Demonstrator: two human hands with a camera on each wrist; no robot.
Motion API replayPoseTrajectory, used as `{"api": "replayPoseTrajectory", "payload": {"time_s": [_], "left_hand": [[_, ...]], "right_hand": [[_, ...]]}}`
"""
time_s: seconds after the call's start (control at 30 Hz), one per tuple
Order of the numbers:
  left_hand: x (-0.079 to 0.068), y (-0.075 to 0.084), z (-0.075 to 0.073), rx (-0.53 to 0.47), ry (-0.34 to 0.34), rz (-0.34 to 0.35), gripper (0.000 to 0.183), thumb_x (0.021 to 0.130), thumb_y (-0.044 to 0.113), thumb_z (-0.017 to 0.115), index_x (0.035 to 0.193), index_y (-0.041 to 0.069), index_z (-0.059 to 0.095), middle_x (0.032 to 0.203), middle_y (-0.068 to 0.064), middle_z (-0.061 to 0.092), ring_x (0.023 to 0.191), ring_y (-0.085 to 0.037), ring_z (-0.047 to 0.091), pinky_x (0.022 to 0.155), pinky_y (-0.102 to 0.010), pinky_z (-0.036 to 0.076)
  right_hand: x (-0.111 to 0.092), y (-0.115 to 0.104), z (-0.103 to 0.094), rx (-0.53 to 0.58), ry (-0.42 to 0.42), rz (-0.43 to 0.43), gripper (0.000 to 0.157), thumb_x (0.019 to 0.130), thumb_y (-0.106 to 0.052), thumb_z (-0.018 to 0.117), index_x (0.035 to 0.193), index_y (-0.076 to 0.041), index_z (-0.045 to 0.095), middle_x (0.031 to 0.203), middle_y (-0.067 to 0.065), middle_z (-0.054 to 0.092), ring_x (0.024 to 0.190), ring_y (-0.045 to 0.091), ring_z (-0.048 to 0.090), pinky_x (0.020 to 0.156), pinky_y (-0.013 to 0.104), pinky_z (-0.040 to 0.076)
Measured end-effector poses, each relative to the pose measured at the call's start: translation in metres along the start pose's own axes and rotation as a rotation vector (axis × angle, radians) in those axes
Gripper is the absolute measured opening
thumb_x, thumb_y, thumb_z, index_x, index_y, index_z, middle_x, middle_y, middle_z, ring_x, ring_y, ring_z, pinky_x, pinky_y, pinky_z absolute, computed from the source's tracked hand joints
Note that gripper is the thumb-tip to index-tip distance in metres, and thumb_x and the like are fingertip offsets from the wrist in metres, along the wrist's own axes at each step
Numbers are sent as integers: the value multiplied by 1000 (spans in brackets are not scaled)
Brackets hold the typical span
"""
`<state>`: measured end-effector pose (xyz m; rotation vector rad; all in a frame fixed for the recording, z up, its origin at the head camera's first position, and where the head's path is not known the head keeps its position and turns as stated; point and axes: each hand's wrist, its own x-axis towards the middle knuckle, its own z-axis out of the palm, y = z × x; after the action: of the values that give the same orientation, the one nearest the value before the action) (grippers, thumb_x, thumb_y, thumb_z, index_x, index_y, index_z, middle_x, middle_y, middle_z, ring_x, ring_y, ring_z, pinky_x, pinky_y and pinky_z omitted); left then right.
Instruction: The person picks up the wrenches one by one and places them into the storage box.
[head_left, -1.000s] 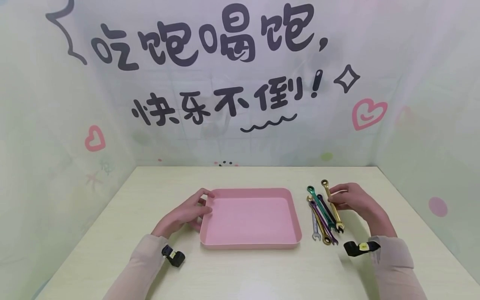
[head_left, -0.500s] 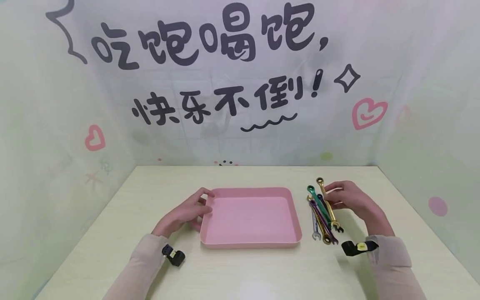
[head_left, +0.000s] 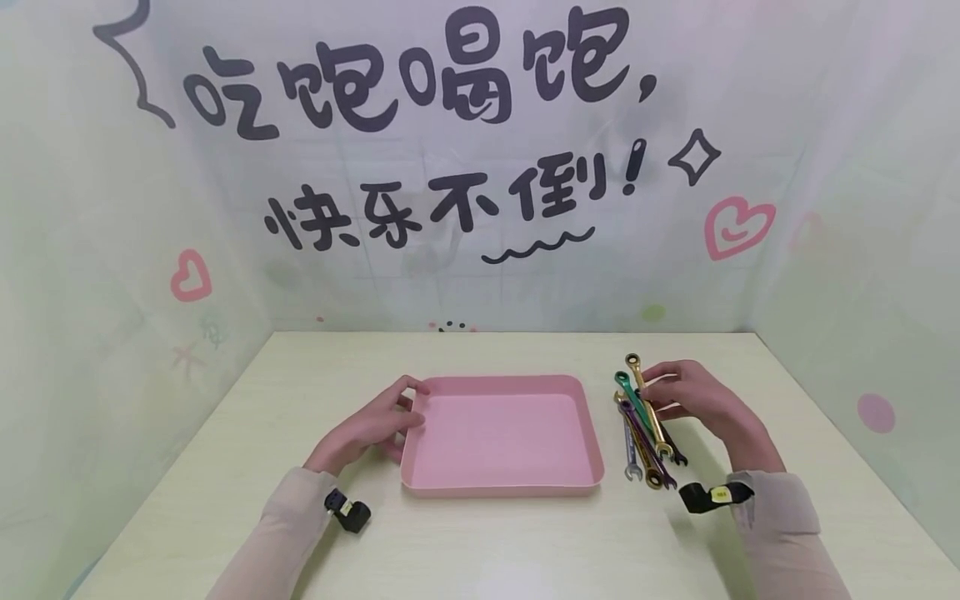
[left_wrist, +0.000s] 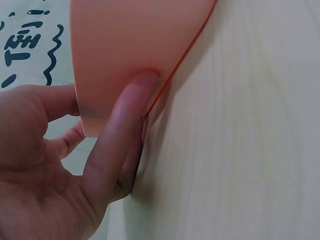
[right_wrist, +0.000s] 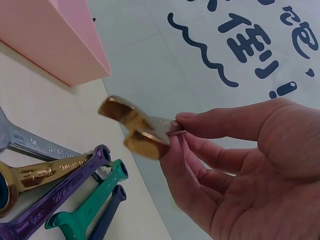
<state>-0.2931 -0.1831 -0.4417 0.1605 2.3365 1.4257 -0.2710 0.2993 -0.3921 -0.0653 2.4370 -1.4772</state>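
Observation:
At the left side of a pink tray [head_left: 502, 442], my left hand [head_left: 372, 421] pinches the wall between thumb and fingers; the thumb [left_wrist: 125, 115] lies against the wall in the left wrist view. My right hand [head_left: 693, 396] pinches a gold combination wrench [head_left: 646, 400] by its shaft, held up over a pile of wrenches. Its open-end jaws point at the right wrist camera. Below it on the table lie a silver wrench [right_wrist: 47, 147], a second gold wrench [right_wrist: 50, 172], a purple wrench [right_wrist: 55, 200], a green wrench [right_wrist: 95, 205] and a dark blue wrench [right_wrist: 107, 217].
The tray rests mid-table, with the wrench pile just right of it. Pale wood covers the tabletop [head_left: 480, 550]. A printed cloth backdrop [head_left: 465, 292] rises along the back and both sides. A small black camera sits on each wrist.
My right hand has carried the gold wrench a little to the left, so it now overlaps more of the pile in the head view. The left hand and the tray hold still.

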Motion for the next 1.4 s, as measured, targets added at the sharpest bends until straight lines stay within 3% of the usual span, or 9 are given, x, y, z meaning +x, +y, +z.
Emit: {"api": "replayPoseTrajectory", "payload": {"time_s": [0.6,1.1,1.4], "left_hand": [[1,2,1,-3,-3,3,48,98,12,60,143,19,44,128,-20,50,88,-27,67,55,-41,63],[1,-3,0,-27,-20,23,45,99,12,60,143,18,52,129,-21,49,92,-27,66,60,-42,65],[2,-3,0,-11,-13,20,47,98,12,60,144,18,52,129,-20,49,87,-26,67,56,-41,63]], "right_hand": [[0,-2,3,28,-9,-33,46,102,-12,60,137,15,46,95,3,74,80,9,68,77,30,63],[1,-9,8,2,-3,-20,46,101,-11,61,137,14,48,108,14,71,85,10,66,80,30,63],[3,-9,9,1,-9,-36,45,100,-10,61,136,15,49,106,15,71,82,11,66,79,31,63]]}}
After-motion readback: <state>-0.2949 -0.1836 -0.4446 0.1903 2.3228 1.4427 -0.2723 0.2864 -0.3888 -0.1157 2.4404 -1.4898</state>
